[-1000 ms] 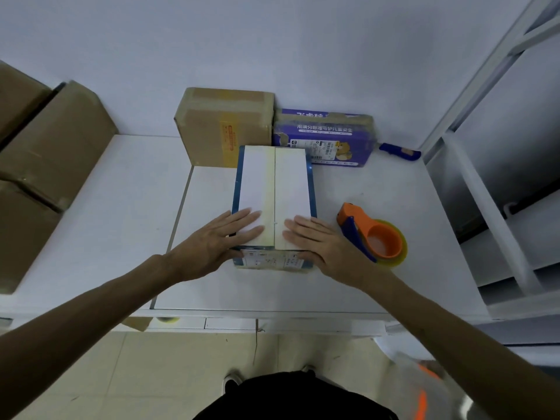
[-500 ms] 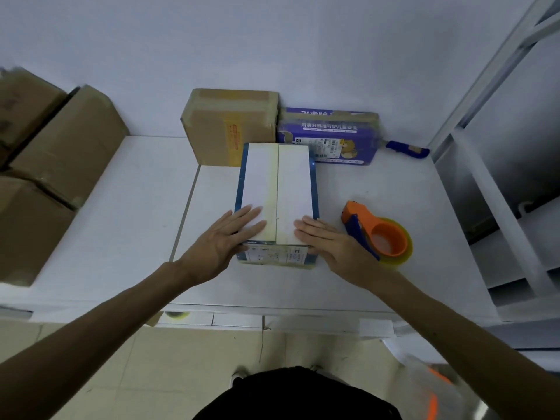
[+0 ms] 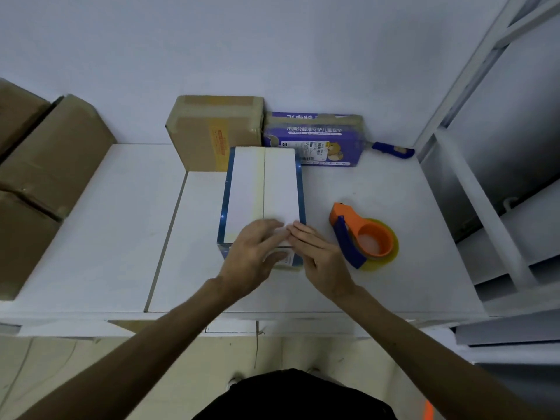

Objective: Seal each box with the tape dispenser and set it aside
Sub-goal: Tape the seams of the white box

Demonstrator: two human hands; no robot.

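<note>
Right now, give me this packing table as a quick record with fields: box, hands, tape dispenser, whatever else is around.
box: white box with blue edges, flaps closed
left hand: flat on the box's near end
right hand: flat beside it, touching the left hand
tape dispenser: orange and blue, on the table right of the box, untouched
behind: brown carton, purple box, blue-handled tool by the wall
far left: stacked brown cartons

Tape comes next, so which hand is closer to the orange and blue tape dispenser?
Right. The right hand rests on the near end of the white-topped, blue-edged box, beside the tape dispenser; the left hand rests farther left.
</note>
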